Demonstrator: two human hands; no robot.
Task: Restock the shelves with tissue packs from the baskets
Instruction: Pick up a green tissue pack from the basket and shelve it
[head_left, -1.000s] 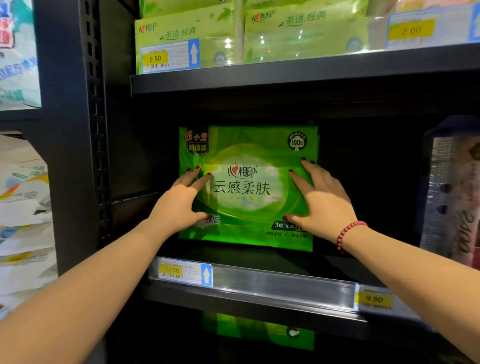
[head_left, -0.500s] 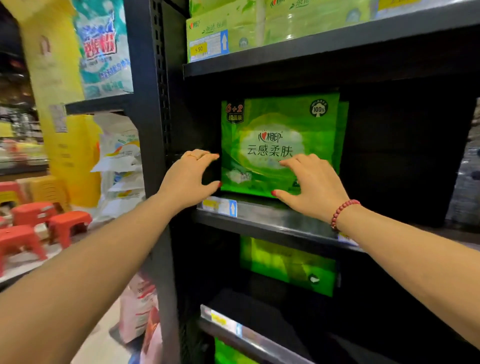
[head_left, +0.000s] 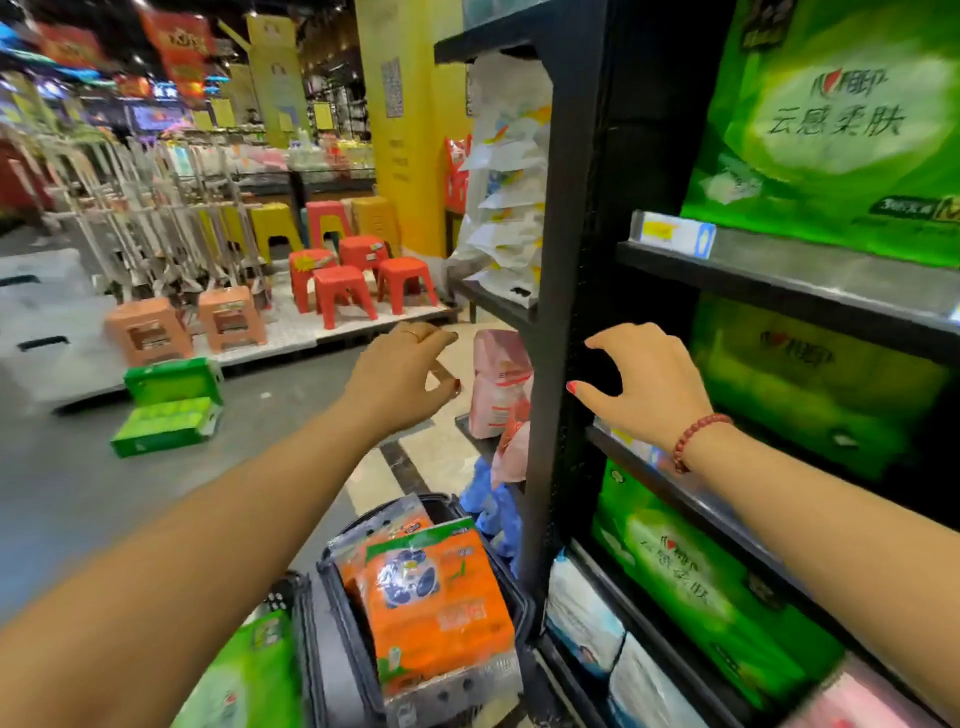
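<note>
Left fingers (head_left: 428, 336): loosely curled, narrow gap to the thumb, nothing held. A ring sat on one of them. The left hand (head_left: 400, 374) hung in the air over the aisle floor, left of the black upright (head_left: 566, 249) of the shelving and apart from it.

Right fingers (head_left: 618, 338): also loosely curled, thumb spread below them, nothing held. The right hand (head_left: 649, 384) sat in front of the upright; whether it touched the metal could not be told. That wrist wore a red bead bracelet (head_left: 698, 439).

Task items: one green tissue pack (head_left: 841, 135) stood upright on the upper shelf (head_left: 779, 291), behind a price tag (head_left: 675, 236), above and right of the right hand and clear of both hands. A second green pack (head_left: 810, 395) lay on the shelf below, and a third green pack (head_left: 701, 587) lower again; both were blurred.

Below the forearms, a black basket (head_left: 519, 603) stood just beside the foot of the shelving. It held an orange pack (head_left: 431, 597), on end and tilted. A neighbouring basket (head_left: 298, 597) just to its left held a green-wrapped pack (head_left: 244, 675).

Farther out: a pink pack (head_left: 498, 384) was near the upright. Two green boxes (head_left: 171, 405) were stacked on the floor well apart from the baskets. Red stools (head_left: 343, 280) stood behind them.
</note>
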